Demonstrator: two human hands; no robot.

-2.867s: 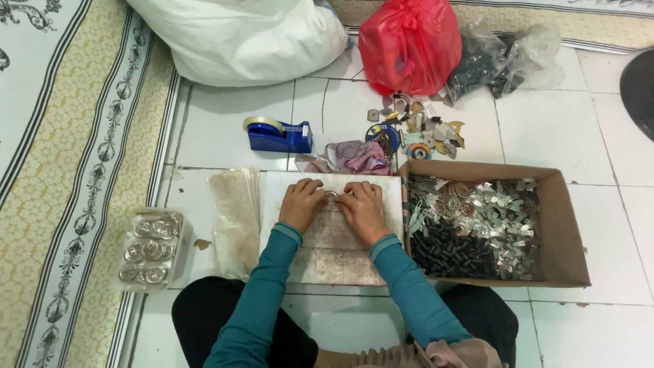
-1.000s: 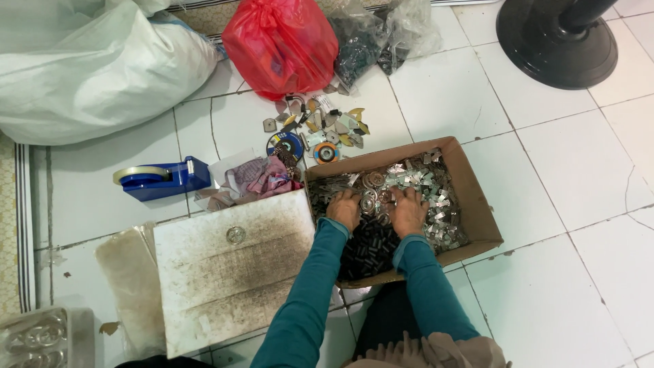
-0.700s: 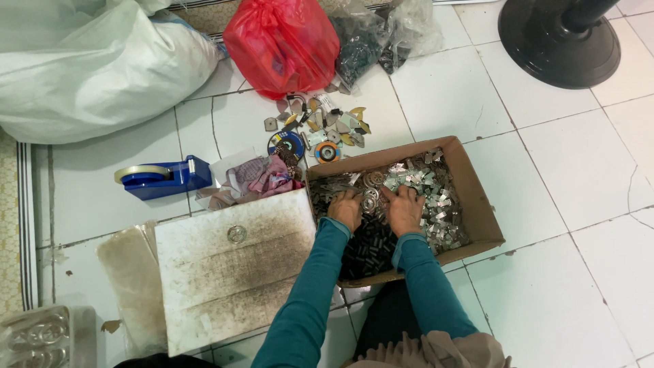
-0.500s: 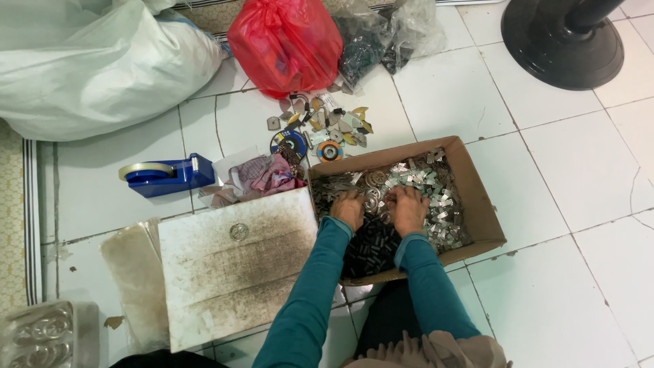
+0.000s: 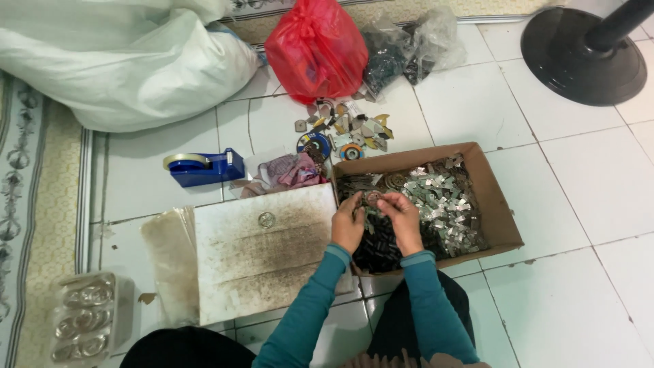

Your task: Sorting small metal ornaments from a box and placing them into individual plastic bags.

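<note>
Left hand (image 5: 349, 225) and right hand (image 5: 402, 217) raised together, fingers pinched inward

We look down on a floor (image 5: 586, 204) of white glazed tiles with thin dark grout lines, a little grimy near the middle. Along the left edge lies a patterned carpet (image 5: 41, 197) in cream and grey with a striped border, and another strip of carpet (image 5: 409, 10) runs along the top. At the upper right stands the round black base of a pedestal fan (image 5: 582, 58), its pole rising out of view. The light is even and soft, throwing only faint shadows on the tiles.
</note>
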